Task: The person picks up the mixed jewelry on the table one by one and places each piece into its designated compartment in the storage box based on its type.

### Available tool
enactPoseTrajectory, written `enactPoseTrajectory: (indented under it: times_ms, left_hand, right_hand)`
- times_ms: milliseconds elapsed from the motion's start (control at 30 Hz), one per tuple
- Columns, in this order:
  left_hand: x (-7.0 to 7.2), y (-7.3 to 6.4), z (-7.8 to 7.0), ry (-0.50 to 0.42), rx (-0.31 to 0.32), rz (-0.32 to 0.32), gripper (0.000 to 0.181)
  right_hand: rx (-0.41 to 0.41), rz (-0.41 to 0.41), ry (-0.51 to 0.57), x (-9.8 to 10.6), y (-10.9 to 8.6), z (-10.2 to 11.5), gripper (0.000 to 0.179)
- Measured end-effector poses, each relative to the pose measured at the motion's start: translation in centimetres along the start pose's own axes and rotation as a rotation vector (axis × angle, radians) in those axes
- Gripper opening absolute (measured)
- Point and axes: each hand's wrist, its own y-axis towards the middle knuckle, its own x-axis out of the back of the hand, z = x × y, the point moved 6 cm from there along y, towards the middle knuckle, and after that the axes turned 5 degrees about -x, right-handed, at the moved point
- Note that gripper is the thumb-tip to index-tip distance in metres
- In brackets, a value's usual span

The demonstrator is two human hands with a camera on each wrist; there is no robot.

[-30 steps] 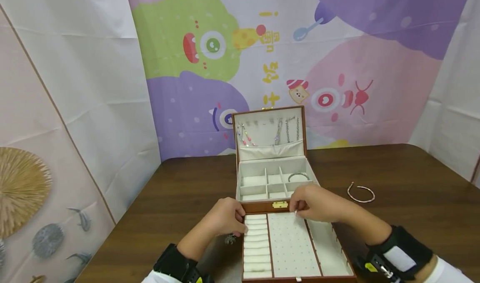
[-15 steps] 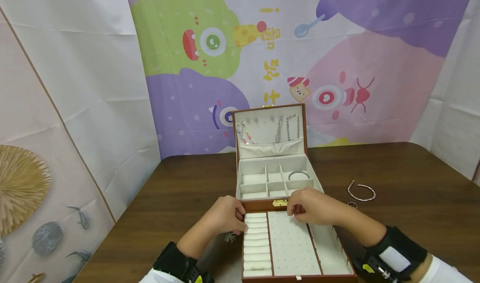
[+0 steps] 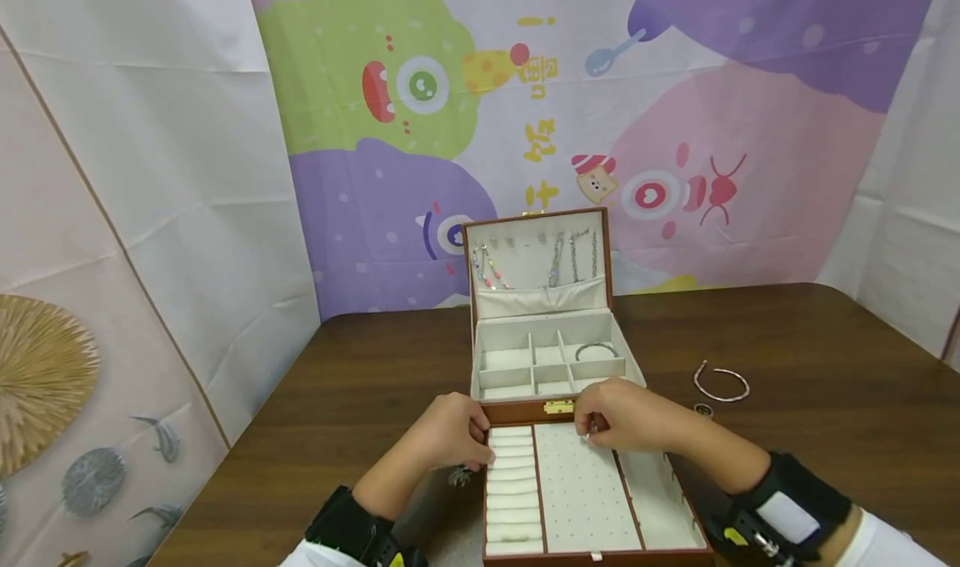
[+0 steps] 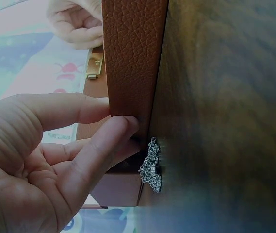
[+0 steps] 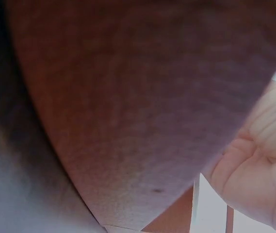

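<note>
A brown jewelry box (image 3: 517,415) stands with its lid up and its front drawer (image 3: 600,559) pulled out. My left hand (image 3: 450,429) pinches the drawer's left side wall (image 4: 133,53) near the box body, thumb and fingers on either side in the left wrist view. Over the upper part of the drawer's dotted panel (image 3: 585,500), my right hand (image 3: 630,415) holds a small whitish piece (image 3: 587,437) at its fingertips; I cannot tell its kind. The right wrist view is mostly filled by skin close to the lens.
A silver chain (image 4: 151,167) lies bunched on the table just left of the drawer. An open bangle (image 3: 722,398) and a ring (image 3: 703,410) lie to the right. Another bracelet (image 3: 596,346) sits in a back compartment; necklaces (image 3: 555,260) hang inside the lid.
My right hand has shifted slightly left and down over the dotted panel, and the ring on the table has come into view beyond the forearm. My left hand stays put.
</note>
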Motion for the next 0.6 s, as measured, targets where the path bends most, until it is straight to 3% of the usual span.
enactPoseTrajectory:
  times_ms: [267,600]
  left_hand:
    - [0.0,0.08,0.1,-0.002,0.0,0.0,0.03]
    - [-0.06,0.17,0.26,-0.016,0.004,0.005,0.029]
  right_hand:
    - [0.004,0.034,0.035,-0.35,-0.07,-0.07,0.018]
    - [0.037,0.009,0.013,0.11,-0.13,0.1,0.018]
